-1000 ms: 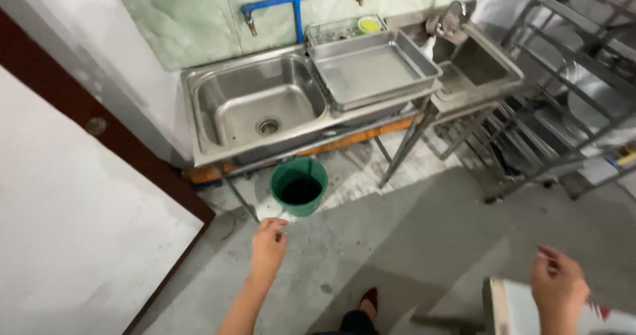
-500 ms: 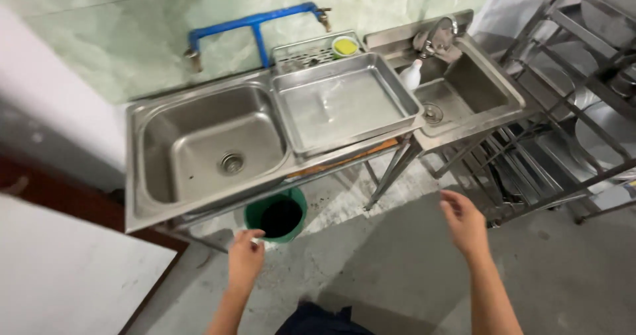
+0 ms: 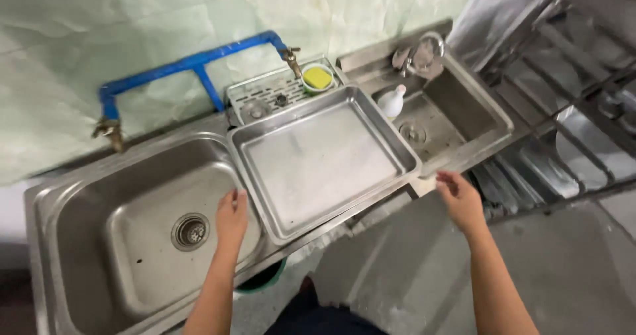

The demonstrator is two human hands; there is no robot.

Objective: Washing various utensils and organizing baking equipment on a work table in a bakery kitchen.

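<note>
Reaching in from further back, both hands now flank the steel tray (image 3: 324,159): left hand (image 3: 231,217) open, seemingly touching its edge; right hand (image 3: 460,199) open, empty.

Both forearms are bare, no sleeves in view; the left hand (image 3: 231,217) and right hand (image 3: 460,200) wear no gloves, rings or watch; dark clothing shows below, between the arms.

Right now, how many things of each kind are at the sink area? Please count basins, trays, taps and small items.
Basins: 2 (left, right)
Big tray: 1
Drain rack: 1
Brass taps: 2
Steel tap: 1
Sponge bowl: 1
White bottle: 1
Green bucket: 1
Total: 10
</note>
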